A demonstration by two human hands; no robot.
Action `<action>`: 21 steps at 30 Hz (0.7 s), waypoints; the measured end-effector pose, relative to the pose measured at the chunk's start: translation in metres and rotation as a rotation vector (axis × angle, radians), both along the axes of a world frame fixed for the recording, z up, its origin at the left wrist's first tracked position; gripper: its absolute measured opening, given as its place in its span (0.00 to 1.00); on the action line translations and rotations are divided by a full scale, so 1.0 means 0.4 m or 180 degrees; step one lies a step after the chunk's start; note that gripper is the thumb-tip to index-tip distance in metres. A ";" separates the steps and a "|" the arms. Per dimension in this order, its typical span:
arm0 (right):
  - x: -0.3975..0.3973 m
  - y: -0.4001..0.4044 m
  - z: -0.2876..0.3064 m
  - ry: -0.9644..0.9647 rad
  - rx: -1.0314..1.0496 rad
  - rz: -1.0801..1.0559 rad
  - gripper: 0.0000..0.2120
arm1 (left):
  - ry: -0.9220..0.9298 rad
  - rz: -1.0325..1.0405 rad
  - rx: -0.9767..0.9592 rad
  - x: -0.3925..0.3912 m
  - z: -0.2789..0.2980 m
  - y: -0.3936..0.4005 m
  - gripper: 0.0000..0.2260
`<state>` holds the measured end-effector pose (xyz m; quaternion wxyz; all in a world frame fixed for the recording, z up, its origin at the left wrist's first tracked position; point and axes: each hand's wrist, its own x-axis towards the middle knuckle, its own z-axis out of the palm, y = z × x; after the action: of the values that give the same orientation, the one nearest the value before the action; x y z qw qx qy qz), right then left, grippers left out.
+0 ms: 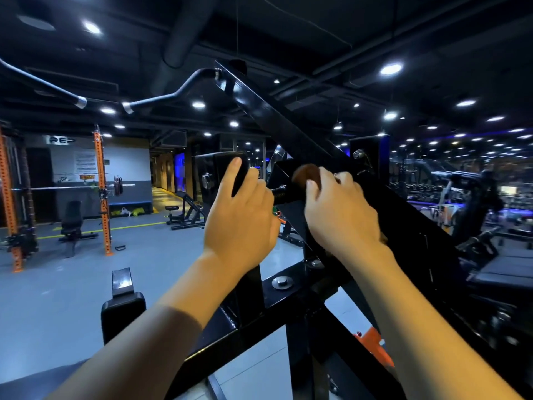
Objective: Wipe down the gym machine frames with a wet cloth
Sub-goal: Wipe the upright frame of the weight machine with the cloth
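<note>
On the black machine frame, my right hand clutches a brown cloth; my left hand grips a black plate.

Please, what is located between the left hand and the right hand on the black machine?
In the head view, a short black threaded rod spans the gap between the left hand and the right hand, which holds a brown cloth.
</note>
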<state>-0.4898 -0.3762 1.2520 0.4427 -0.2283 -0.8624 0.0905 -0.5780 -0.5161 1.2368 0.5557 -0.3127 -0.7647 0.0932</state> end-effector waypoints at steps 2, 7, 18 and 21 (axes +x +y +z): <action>0.079 0.007 -0.050 -0.0110 -0.0106 -0.0138 0.24 | 0.0019 0.0023 0.0010 -0.002 -0.001 0.002 0.33; 0.113 -0.005 -0.061 -0.0318 -0.0272 -0.0517 0.24 | 0.0035 0.0066 0.0037 -0.001 -0.003 0.005 0.34; 0.008 -0.008 -0.001 -0.0231 -0.0040 -0.0289 0.23 | -0.0085 0.0178 0.0012 0.009 0.002 -0.004 0.31; 0.107 0.005 -0.072 -0.0250 -0.0003 -0.0396 0.24 | -0.0359 0.0123 0.0147 0.034 -0.008 0.002 0.26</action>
<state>-0.4472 -0.3742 1.2231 0.4132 -0.2851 -0.8632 0.0542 -0.5643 -0.5152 1.2336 0.5168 -0.2897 -0.8027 0.0686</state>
